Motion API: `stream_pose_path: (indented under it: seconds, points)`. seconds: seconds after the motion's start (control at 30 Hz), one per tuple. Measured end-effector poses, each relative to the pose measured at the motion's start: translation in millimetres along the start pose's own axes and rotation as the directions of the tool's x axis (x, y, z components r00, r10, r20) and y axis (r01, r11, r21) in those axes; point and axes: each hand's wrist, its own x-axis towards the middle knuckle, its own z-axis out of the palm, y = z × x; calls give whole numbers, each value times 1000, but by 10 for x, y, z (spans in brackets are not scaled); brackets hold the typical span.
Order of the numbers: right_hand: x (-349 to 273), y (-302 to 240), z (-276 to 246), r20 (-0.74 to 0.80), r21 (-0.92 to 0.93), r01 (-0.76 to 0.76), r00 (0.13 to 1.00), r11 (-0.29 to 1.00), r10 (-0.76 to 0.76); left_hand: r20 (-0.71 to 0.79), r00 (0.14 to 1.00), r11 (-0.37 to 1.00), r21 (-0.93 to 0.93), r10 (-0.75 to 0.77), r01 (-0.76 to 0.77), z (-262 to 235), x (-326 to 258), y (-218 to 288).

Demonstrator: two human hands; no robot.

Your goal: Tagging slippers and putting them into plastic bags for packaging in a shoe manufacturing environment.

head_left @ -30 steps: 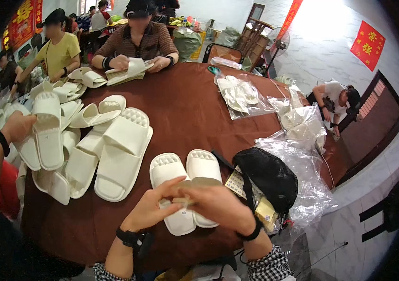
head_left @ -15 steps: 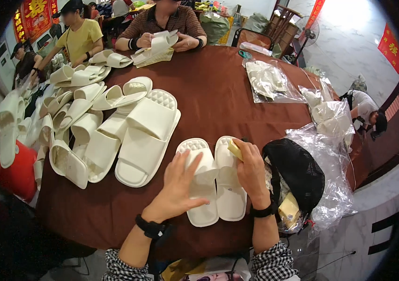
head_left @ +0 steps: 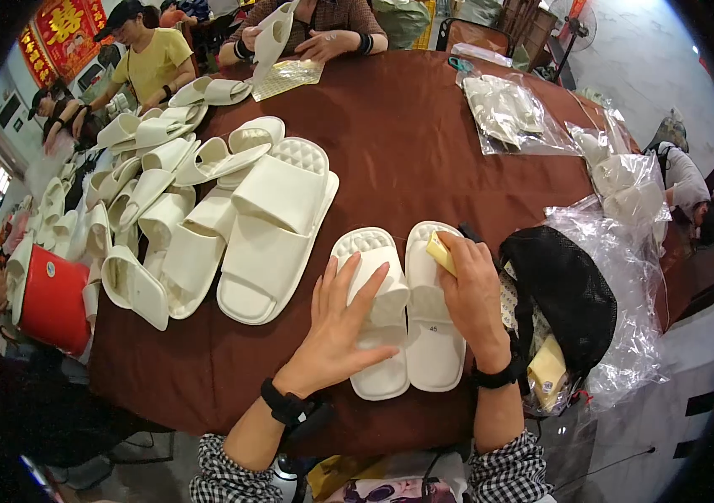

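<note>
Two cream slippers lie side by side before me on a brown-covered table. My left hand (head_left: pixel 344 327), fingers spread, rests on or just over the left slipper (head_left: pixel 380 381) and covers part of its strap. In my right hand (head_left: pixel 473 289) is a small yellow piece (head_left: pixel 440 253), pinched above the right slipper (head_left: pixel 435 356); whether it is cloth, sponge or paper I cannot tell. Something dark shows behind those fingers. To the left, a large pair of cream slippers (head_left: pixel 277 239) lies stacked, beside a heap of more slippers (head_left: pixel 143 201).
On the right lie a black mesh bag (head_left: pixel 562 293), a yellow packet (head_left: pixel 547 369) and crumpled clear plastic (head_left: pixel 638 335). Bagged slippers (head_left: pixel 508 109) sit at the far right. A red container (head_left: pixel 54 302) stands at the left edge. Across the table a person (head_left: pixel 315 33) handles a slipper (head_left: pixel 273 40).
The view has shifted, so the table sits a little higher and further right. My hands keep nearly the same places over the pair. The person opposite has raised a slipper upright.
</note>
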Motion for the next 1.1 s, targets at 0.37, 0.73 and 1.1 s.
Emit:
stream_pose_path:
  seconds: [0.37,0.73,1.1]
  points:
    - [46,-29,0,-38,35,35,999,999,-34,7,1000,1000,-5,-10,11,-26,14,-43]
    - [-1,37,80,-125,57,76,990,996,-68,58,996,998,23,-66,64,-74,21,113]
    - [-30,17,15,-84,124,45,996,991,-34,30,999,995,-97,-30,33,13,30,-36]
